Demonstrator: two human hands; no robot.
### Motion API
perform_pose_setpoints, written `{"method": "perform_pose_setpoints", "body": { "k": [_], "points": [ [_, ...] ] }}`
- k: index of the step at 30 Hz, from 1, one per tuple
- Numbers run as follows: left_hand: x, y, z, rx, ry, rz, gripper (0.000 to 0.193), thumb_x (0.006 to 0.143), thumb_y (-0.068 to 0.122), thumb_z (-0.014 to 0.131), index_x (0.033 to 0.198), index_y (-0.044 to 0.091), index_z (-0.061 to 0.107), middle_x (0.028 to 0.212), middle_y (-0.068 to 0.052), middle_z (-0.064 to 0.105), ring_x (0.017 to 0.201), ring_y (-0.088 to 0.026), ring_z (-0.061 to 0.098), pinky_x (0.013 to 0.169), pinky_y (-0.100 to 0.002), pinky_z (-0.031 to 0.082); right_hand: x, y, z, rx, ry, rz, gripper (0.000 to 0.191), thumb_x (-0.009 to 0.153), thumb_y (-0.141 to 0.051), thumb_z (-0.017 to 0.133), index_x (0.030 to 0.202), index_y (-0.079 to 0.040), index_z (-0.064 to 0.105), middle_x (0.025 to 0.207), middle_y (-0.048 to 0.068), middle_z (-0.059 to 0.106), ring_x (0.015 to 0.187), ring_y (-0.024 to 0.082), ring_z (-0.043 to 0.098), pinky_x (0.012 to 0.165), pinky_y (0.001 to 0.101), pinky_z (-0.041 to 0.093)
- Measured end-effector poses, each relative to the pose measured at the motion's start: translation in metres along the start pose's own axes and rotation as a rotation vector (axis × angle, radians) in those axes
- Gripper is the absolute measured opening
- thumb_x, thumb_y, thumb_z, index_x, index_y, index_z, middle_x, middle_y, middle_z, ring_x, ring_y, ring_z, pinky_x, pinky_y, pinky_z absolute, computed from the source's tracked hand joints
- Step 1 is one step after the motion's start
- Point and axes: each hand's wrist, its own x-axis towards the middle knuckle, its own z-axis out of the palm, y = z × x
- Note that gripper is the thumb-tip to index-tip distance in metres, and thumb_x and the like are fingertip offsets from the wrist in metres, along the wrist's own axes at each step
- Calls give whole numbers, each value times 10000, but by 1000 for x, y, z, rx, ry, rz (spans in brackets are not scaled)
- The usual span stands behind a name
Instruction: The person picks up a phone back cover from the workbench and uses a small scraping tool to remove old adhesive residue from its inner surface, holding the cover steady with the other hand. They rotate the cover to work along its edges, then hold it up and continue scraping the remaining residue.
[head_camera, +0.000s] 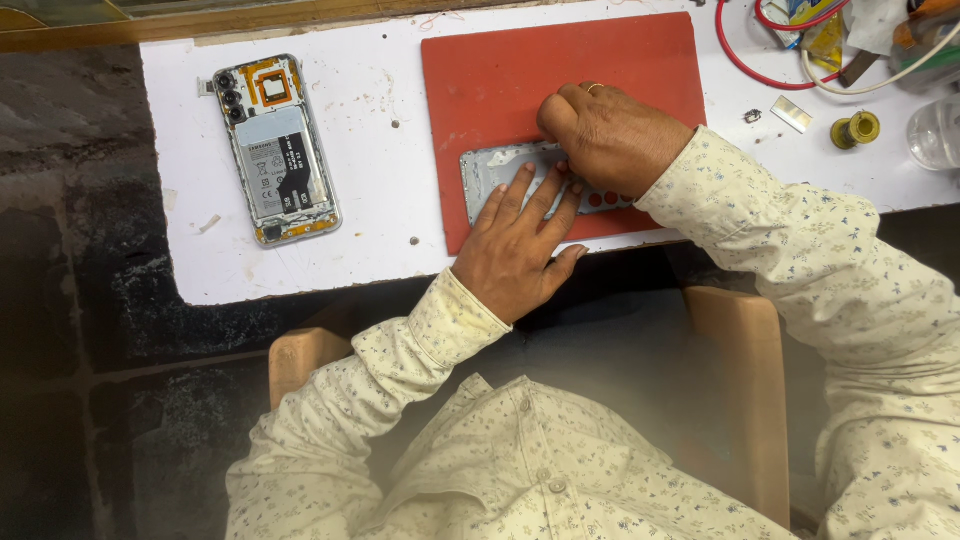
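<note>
Left hand (515, 250) lies flat, fingers (540, 195) spread on the grey phone cover (490, 170); right hand (605, 135) curled, pressing it onto the red mat (500, 70).

A mat (500, 75) is laid on the table (380, 230); a phone back cover (492, 170) lies on the mat's near part; the left hand (520, 250) is pressed flat on the cover, and the right hand (605, 135) is set on it just behind and to the right; an opened phone (275, 150) is placed on the table well to the left of the mat; cables (770, 50) and a small spool (857, 129) are found to the right, at the far corner.
</note>
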Motion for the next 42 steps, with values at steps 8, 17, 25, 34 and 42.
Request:
{"method": "perform_pose_setpoints", "body": {
  "k": [8, 17, 25, 34, 42],
  "points": [
    [0, 0, -1, -13, 4, -4, 614, 1008, 431, 602, 1496, 72, 501, 1552, -200, 459, 1472, -424, 392, 1169, -578, 381, 0, -3, -7, -87, 14, -77, 489, 675, -83, 846, 1046, 28, 546, 977, 204, 645, 911, 359, 686, 790, 437, 588],
    [2, -1, -1, -20, 3, 0, 605, 979, 417, 639, 1455, 60, 527, 1541, -212, 458, 1469, -415, 386, 1155, -588, 390, 12, -9, -18, -138, -108, -65, 404, 760, -88, 817, 1031, 17, 536, 960, 222, 644, 892, 365, 700, 763, 435, 599],
    [2, 0, -3, -54, 42, 4, 641, 959, 387, 679, 1471, 36, 516, 1536, -231, 454, 1452, -420, 402, 1145, -582, 404, 35, -13, -17, -266, -339, -19, 314, 904, -204, 696, 1037, 15, 515, 887, 233, 645, 883, 369, 719, 712, 441, 613],
    [1, -2, 0, -87, 115, 41, 609, 926, 350, 694, 1412, 17, 540, 1467, -226, 517, 1398, -442, 434, 1146, -555, 369, 55, -45, -43, -370, -160, -150, 239, 984, -222, 613, 1006, -3, 520, 815, 180, 638, 776, 320, 717, 632, 445, 602],
    [0, -2, -6, -160, -16, -5, 569, 999, 365, 660, 1445, 32, 541, 1421, -189, 564, 1381, -387, 490, 1179, -523, 403, 45, -60, -93, 458, -1, -173, 253, 903, -26, 645, 1086, -12, 470, 928, 144, 598, 831, 281, 636, 694, 402, 545]
  ]
}}
